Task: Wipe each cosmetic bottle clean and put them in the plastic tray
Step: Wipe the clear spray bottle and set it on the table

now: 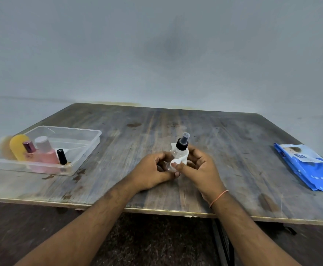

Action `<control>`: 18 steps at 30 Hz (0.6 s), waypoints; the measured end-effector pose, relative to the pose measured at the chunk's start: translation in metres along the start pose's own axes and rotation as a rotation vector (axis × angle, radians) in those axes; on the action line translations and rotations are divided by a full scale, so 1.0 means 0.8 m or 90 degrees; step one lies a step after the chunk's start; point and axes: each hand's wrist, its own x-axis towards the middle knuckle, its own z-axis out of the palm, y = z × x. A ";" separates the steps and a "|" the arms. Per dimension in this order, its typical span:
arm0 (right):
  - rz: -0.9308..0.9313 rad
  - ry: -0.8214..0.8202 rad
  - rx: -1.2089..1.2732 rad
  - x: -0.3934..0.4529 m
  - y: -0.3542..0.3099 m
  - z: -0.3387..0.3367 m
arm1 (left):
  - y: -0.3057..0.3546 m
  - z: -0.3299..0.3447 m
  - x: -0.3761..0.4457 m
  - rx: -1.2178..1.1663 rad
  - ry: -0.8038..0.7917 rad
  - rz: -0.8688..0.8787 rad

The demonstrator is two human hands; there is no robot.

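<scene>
Both hands (pixel 177 169) grip spray bottle (pixel 180 150) between them

Counter (pixel 233 150) showing worn, stained matt wood; tray (pixel 91 144) and spray bottle (pixel 179 154) appearing clear plastic; wipes pack (pixel 314 169) looking glossy blue.

Both forearms extend forward and converge at centre. The left hand (pixel 153 170) has curled fingers, thumb pointing right. The right hand (pixel 199 167) has curled fingers, thumb pressing inward; its wrist carries a thin band.
</scene>
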 end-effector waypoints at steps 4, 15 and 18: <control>-0.014 0.009 -0.020 -0.002 -0.002 0.004 | 0.001 0.002 -0.001 -0.005 0.008 0.025; -0.004 0.073 0.127 0.005 -0.002 -0.001 | 0.019 -0.010 -0.008 -0.213 -0.046 -0.045; -0.004 0.079 0.136 0.006 -0.001 -0.003 | 0.013 -0.014 -0.006 -0.223 -0.066 -0.026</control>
